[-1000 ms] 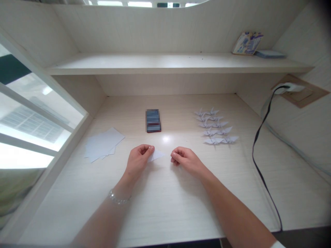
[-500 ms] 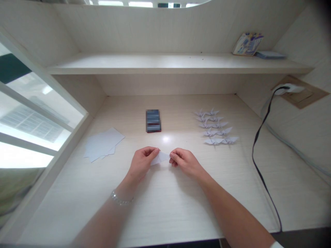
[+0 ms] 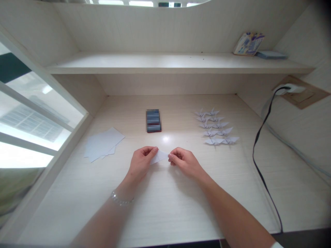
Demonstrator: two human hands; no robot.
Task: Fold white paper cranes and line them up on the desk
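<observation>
Between my hands is a small folded piece of white paper [image 3: 160, 157], with pointed edges. My left hand [image 3: 141, 160] is closed on its left part, thumb on top. At the paper's right tip, my right hand [image 3: 184, 160] pinches with thumb and forefinger. The fingers cover both ends of the paper, so its full shape is hidden. Off to the right, several folded white paper cranes [image 3: 216, 133] stand in short rows. A few loose sheets of white paper [image 3: 104, 144] lie overlapping to the left.
A phone-like dark rectangle [image 3: 153, 120], its face pixelated, lies beyond my hands. A black cable [image 3: 254, 151] runs from a wall socket [image 3: 301, 92] down the desk's right side. Above the back of the desk, a shelf [image 3: 155, 62] holds a colourful box [image 3: 248, 44].
My right hand has shifted very slightly left and up, still pinching the paper's tip. A little more of the folded paper shows beside my left thumb. The other things stay in place.
</observation>
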